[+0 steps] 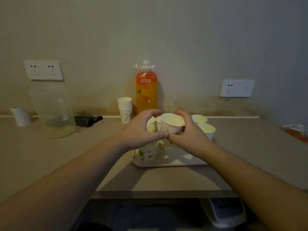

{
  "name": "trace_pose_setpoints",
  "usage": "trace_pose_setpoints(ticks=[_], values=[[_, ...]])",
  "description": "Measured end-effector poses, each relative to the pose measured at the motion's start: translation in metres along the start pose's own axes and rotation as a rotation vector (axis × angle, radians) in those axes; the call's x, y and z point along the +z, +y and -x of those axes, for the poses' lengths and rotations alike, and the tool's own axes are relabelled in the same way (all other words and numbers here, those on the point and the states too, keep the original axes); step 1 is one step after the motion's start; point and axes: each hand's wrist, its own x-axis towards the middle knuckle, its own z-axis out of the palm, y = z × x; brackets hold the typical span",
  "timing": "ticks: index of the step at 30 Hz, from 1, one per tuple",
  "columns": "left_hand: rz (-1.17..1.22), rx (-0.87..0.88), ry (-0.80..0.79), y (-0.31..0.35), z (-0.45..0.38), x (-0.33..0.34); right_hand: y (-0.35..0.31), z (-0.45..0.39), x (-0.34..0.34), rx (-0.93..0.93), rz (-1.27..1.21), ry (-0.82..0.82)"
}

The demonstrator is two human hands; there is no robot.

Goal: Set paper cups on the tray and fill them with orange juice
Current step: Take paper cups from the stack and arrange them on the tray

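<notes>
A white paper cup with green print hangs tilted above the beige tray. My left hand curls round it from the left, thumb at its base. My right hand grips it from the right, fingers behind it. Several paper cups stand on the tray, one at the front left and two at the back right; my hands hide others. A stack of paper cups stands behind the tray. Beside it is the capped orange juice bottle.
A clear plastic pitcher stands at the left, with a white roll beyond it and a black object by the wall. An orange-and-white item lies at the far right. The counter's front edge runs below the tray.
</notes>
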Motion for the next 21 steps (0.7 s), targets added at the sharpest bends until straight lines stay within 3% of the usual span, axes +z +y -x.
trace_pose_setpoints(ticks=[9,21], values=[[-0.368,-0.005,-0.135,-0.012,0.001,0.011,0.027,0.007,-0.013,0.087,0.002,0.045],[-0.521,0.037,-0.158,-0.034,0.004,0.02,0.035,0.012,0.009,0.187,0.148,-0.035]])
